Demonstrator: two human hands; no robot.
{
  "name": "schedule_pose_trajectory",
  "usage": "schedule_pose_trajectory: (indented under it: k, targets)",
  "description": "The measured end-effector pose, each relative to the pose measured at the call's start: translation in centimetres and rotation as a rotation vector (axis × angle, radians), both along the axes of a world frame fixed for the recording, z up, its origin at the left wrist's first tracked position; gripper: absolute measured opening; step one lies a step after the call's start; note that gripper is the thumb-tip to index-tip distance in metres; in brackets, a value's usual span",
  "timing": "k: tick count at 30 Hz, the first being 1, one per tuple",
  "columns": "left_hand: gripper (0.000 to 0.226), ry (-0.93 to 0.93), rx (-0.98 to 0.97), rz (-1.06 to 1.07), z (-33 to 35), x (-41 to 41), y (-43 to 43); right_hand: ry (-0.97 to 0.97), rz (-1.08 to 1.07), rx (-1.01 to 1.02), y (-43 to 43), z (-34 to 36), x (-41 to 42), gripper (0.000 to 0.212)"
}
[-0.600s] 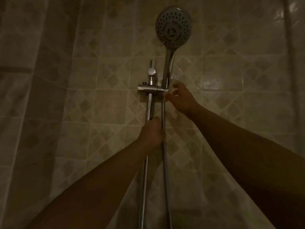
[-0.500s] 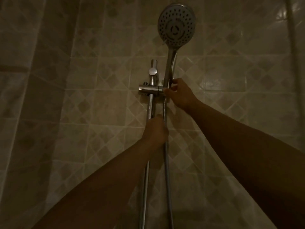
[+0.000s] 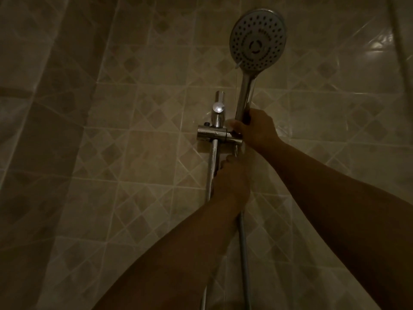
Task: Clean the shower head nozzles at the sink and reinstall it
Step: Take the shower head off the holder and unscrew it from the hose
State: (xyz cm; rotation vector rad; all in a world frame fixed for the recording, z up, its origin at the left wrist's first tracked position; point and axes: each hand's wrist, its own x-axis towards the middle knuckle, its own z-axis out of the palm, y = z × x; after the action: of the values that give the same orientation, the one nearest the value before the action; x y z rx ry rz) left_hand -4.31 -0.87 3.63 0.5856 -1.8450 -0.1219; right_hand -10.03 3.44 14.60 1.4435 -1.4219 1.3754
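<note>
Your right hand (image 3: 257,130) grips the round grey chrome shower head (image 3: 258,39) by its upright handle. Your left hand (image 3: 232,180) clasps the silver hose (image 3: 243,242) directly below.

Shower head (image 3: 258,39) face matt grey plastic, handle (image 3: 244,95) polished chrome, slider bracket (image 3: 211,133) glossy chrome-plated metal, rail (image 3: 211,171) smooth bright metal, hose (image 3: 243,242) metallic-look, semi-gloss, wall tiles (image 3: 152,153) glazed ceramic, glossy w/ specular refl., grout (image 3: 156,129) matt.

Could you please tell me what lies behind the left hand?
The left hand grips the hose, hiding a stretch of it; the hose reappears below. The rail runs close beside the hand; any contact between them is hidden.
</note>
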Motion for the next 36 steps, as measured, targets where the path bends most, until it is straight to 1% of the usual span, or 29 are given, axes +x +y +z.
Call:
schedule_pose_trajectory:
  k: [2,5,9,12,16,19,23,26,30,32,34,36]
  targets:
    - [0.033,0.029,-0.009,-0.037,0.0,0.0,0.0,0.021,-0.006,-0.012,0.2,0.3,0.1,0.016]
    - [0.036,0.096,0.02,-0.168,0.5,-0.1,-0.3,0.048,-0.005,-0.029,0.7,0.9,0.4,0.009]
    - [0.049,0.217,0.061,-0.326,1.3,-0.6,-0.9,0.063,-0.021,-0.029,1.4,1.8,0.4,0.01]
    - [0.046,0.333,0.116,-0.406,1.5,-1.1,-0.9,0.056,-0.011,-0.012,2.0,2.3,0.6,0.012]
    - [0.034,0.407,0.17,-0.457,1.7,-1.6,-1.1,0.031,-0.003,0.016,2.8,2.8,0.7,0.014]
    - [0.021,0.38,0.184,-0.518,1.8,-1.7,-0.9,0.0,-0.041,0.025,3.7,3.0,0.4,0.017]
    - [0.02,0.303,0.269,-0.533,1.7,-2.3,0.1,-0.026,-0.059,0.035,4.6,2.6,-0.4,0.02]
    - [0.015,0.304,0.32,-0.557,1.6,-2.3,0.7,-0.068,-0.008,0.058,4.9,1.9,-0.9,0.022]
    - [0.01,0.262,0.469,-0.687,1.0,-1.4,0.9,-0.15,0.074,0.131,5.6,0.7,-1.4,0.02]
    - [0.009,0.207,0.508,-0.736,0.3,-0.6,1.1,-0.157,0.069,0.17,6.1,-0.2,-1.5,0.024]
    - [0.01,0.198,0.551,-0.8,-0.5,0.0,1.1,-0.149,0.074,0.199,6.4,-1.7,-1.4,0.02]
    - [0.006,0.212,0.583,-0.872,-1.3,0.4,1.2,-0.156,0.09,0.22,6.4,-3.6,-1.6,0.018]
